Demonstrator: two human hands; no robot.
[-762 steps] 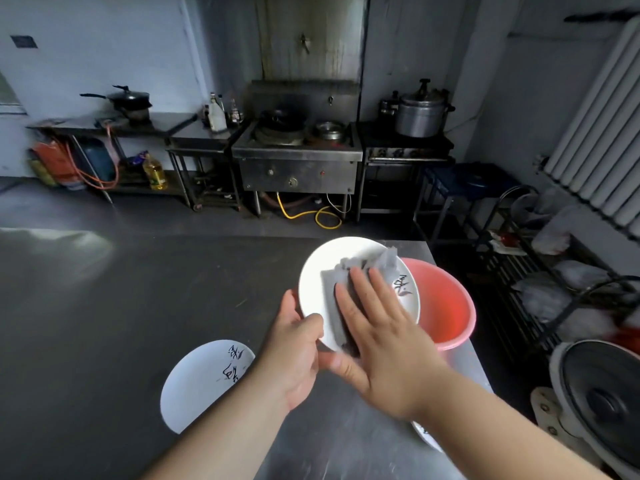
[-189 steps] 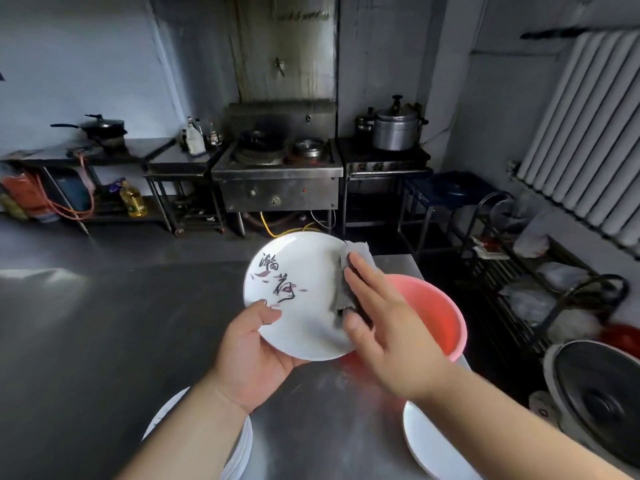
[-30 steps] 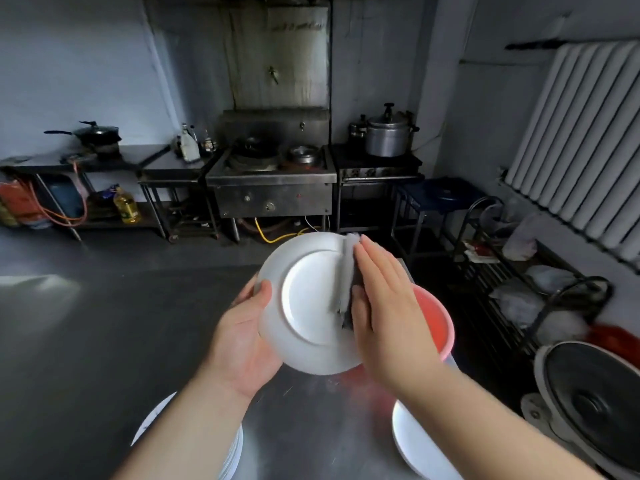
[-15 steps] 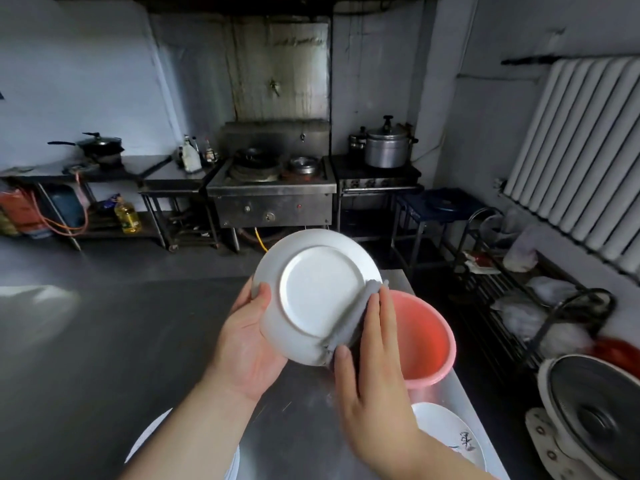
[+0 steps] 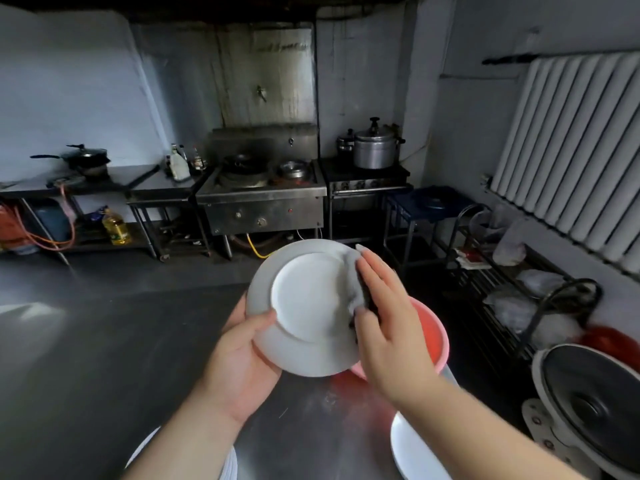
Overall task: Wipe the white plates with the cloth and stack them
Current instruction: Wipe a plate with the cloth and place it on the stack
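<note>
Compared with half a second ago, the right hand (image 5: 391, 327) has moved up from the plate's lower edge to its right side, pressing the grey cloth (image 5: 353, 289) there with straight fingers. The left hand (image 5: 242, 362) grips the white plate (image 5: 304, 306) above the steel table (image 5: 86, 358), underside toward the camera (plain, unmarked). The pink basin (image 5: 433, 337) behind it is mostly hidden; I cannot tell its contents.

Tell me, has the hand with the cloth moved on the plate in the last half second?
Yes. The right hand slid the cloth from the plate's lower edge up its right side, judged against the pink basin behind it.
</note>
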